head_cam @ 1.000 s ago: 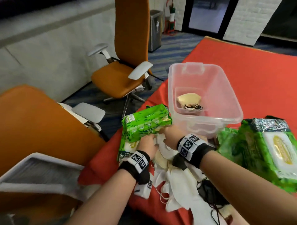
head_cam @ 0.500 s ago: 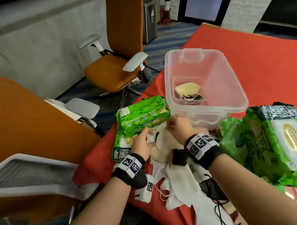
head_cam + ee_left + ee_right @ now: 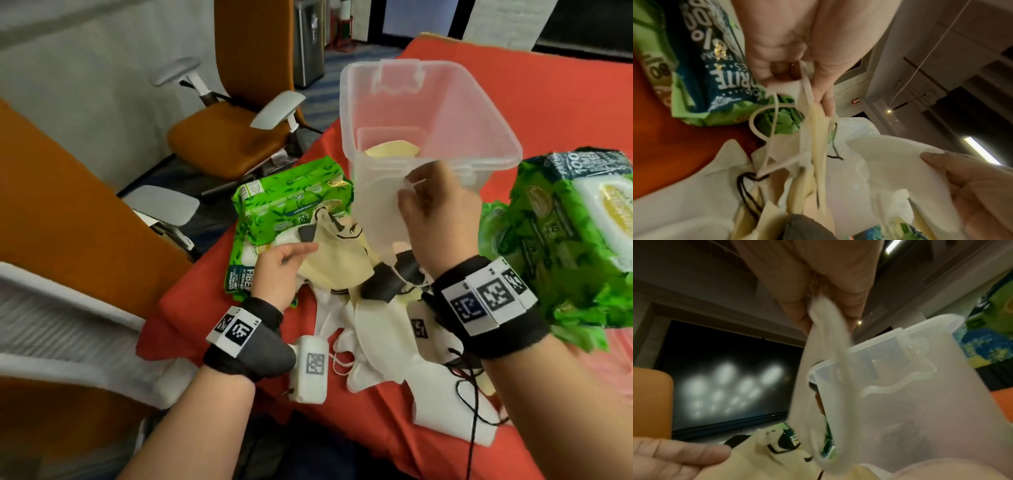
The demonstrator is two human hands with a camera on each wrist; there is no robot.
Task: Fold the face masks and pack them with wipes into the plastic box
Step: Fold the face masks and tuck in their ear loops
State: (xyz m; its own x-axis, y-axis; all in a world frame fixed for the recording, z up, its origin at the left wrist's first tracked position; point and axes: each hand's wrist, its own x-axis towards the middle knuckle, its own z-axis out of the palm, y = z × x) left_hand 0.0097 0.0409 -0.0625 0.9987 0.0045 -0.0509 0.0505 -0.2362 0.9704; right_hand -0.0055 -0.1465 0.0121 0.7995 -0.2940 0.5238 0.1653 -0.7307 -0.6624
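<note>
My right hand (image 3: pixel 409 186) pinches a white face mask (image 3: pixel 380 209) by its top edge, so it hangs in front of the clear plastic box (image 3: pixel 486 113). The right wrist view shows the same pinch on the white mask (image 3: pixel 824 340) beside the box (image 3: pixel 920 394). Lower left, my left hand (image 3: pixel 299 253) holds a cream mask (image 3: pixel 332 260) between thumb and fingers; in the left wrist view my left hand (image 3: pixel 807 91) has the cream mask (image 3: pixel 818 146) hanging from it. One folded cream mask (image 3: pixel 390 150) lies inside the box. More masks (image 3: pixel 373 335) are heaped on the red cloth.
A green wipes pack (image 3: pixel 294 198) lies left of the box, on top of another one. A larger wipes pack (image 3: pixel 561 246) sits at the right. Orange office chairs (image 3: pixel 233 137) stand beyond the table's left edge. The red tablecloth (image 3: pixel 548 96) stretches behind the box.
My right hand has lifted a white mask out of the heap, up in front of the box. My left hand has shifted right onto the cream mask and taken hold of it.
</note>
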